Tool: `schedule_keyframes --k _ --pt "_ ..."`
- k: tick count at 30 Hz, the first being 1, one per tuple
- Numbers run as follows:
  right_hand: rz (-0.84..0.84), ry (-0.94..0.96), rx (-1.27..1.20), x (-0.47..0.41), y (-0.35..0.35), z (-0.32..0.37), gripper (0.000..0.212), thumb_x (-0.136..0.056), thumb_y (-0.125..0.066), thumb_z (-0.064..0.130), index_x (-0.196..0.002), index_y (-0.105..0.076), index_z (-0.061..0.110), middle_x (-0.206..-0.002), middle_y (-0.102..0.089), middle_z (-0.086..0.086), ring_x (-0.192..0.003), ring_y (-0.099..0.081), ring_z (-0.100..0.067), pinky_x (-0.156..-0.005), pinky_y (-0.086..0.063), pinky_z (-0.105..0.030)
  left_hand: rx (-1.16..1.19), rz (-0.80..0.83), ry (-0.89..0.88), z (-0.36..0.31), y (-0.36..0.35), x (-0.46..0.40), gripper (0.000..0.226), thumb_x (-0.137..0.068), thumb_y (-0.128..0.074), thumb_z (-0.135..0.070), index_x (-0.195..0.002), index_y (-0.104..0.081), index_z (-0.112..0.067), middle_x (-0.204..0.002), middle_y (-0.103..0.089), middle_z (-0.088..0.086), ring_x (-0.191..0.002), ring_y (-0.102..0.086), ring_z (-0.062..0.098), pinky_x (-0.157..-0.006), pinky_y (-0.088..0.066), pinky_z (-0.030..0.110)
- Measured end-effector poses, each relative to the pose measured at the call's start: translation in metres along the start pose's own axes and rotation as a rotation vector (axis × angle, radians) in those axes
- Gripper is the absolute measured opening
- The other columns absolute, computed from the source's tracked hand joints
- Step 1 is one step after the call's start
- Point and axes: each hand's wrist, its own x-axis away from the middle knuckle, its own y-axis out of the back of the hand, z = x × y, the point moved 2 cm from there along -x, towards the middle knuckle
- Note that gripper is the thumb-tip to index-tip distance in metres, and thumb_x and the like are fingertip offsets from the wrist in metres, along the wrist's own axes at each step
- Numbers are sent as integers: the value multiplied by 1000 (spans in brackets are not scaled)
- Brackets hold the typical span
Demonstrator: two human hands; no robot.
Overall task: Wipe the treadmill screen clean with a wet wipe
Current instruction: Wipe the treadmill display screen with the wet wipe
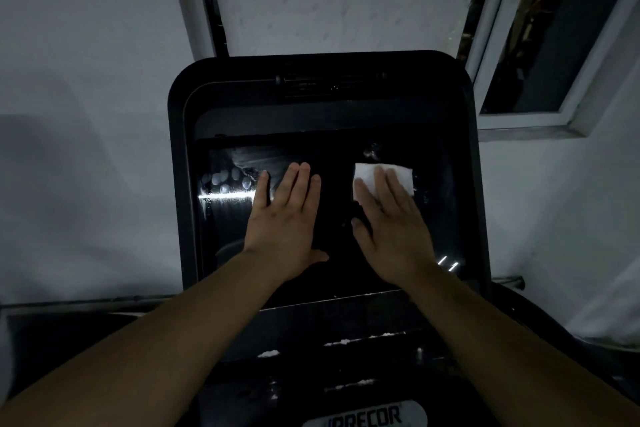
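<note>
Behind treadmill screen (332, 218), white wall (86, 80), open window (554, 45).

glossy smudged screen (332, 218), soft fibrous wipe (401, 178)

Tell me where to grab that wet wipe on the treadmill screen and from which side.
Pinch the wet wipe at its free upper right corner, probably from the right. It lies flat on the treadmill screen, pressed under the right hand fingers; that corner sticks out uncovered. The left hand rests flat beside it.

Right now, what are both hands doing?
Left hand: open, flat on the dark treadmill screen.
Right hand: open, pressing the white wet wipe on it.
</note>
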Motion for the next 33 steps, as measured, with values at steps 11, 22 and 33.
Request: schedule_keyframes --k 11,22,33 --pt "-23 16 -47 10 0 10 65 -103 -32 49 -160 -31 16 -169 -15 -17 -158 -6 -30 -126 -15 -46 9 -26 -12 1 -2 -1 128 -81 -50 -82 -158 21 -9 -165 29 16 -152 29 29 -121 11 60" --pt "26 24 -44 11 4 17 66 -103 -32 49 -160 -29 17 -170 -14 -16 -159 -4 -29 -126 -16 -46 48 -27 -25 3 -6 -2 129 -80 -53 -81 -157 23 -10 -164 32 15 -150 33 27 -123 9 56" --pt "-38 -17 9 -47 21 -12 67 -103 -29 50 -162 -25 18 -170 -15 -14 -158 -6 -28 -125 -15 -42 50 -23 -23 3 -6 -1 129 -81 -50 -83 -156 26 -11 -163 35 13 -149 36 26 -123 11 55"
